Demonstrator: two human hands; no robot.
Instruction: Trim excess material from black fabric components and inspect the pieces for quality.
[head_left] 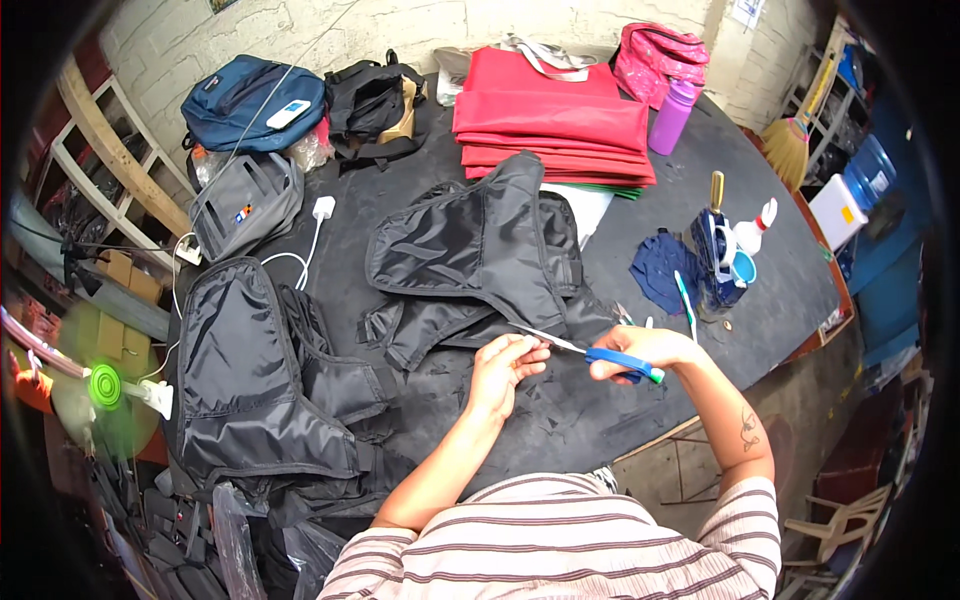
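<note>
My right hand point(655, 347) is wrapped round the blue handles of a pair of scissors point(615, 358). The scissor blades point left and lie along the near edge of a black sewn fabric piece point(430, 240), shiny, with bound edges. Close to the blade tips, my left hand point(505, 372) has its thumb and fingers pinched together; whatever is between them is too small to make out. More black sewn pieces point(240, 360) of the same shiny cloth are piled to the left of my left forearm.
Folded red fabric point(555, 125) is stacked at the back, beside a purple bottle point(672, 118). To the right stand a dark holder point(715, 260) with tools and a white bottle point(755, 228). Bags point(250, 105) line the back left. A fan point(105, 385) spins at the left.
</note>
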